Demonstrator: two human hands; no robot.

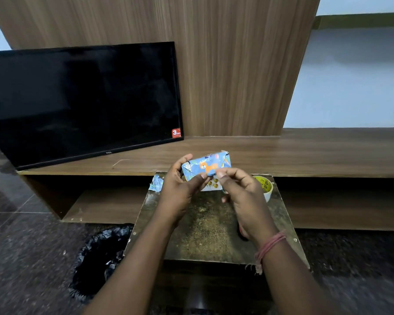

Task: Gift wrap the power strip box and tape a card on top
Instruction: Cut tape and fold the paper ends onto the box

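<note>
Resting between fingers: wrapped box

Worn stool with tape roll, card

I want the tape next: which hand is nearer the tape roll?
Right. The right hand sits just beside the tape roll; the left hand, gripping the wrapped box, is farther away.
</note>
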